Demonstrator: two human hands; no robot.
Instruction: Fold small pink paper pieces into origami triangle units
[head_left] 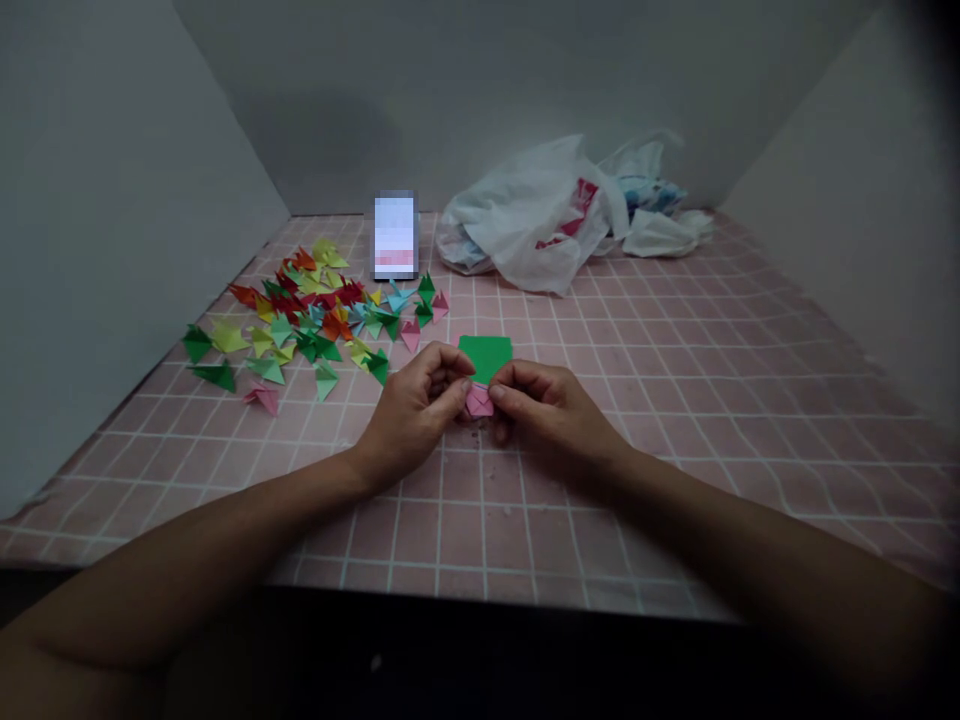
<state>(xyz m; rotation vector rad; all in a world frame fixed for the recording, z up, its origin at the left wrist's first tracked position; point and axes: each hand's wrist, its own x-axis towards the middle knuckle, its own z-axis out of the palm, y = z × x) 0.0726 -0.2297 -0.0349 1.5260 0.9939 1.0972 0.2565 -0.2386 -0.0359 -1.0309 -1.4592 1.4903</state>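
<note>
My left hand (416, 405) and my right hand (544, 405) meet at the middle of the table, fingers pinched together on a small folded pink paper piece (478, 402). Both thumbs and forefingers press on it from either side. Just behind the hands lies a flat green paper rectangle (486, 353), partly covered by my fingers. Both forearms rest across the pink tiled tablecloth (675, 400).
A heap of several folded paper triangles (315, 315) in green, yellow, red, blue and pink is spread at the left. A phone (394, 235) stands against the back wall. White plastic bags (555, 210) lie at the back right. Grey walls enclose three sides.
</note>
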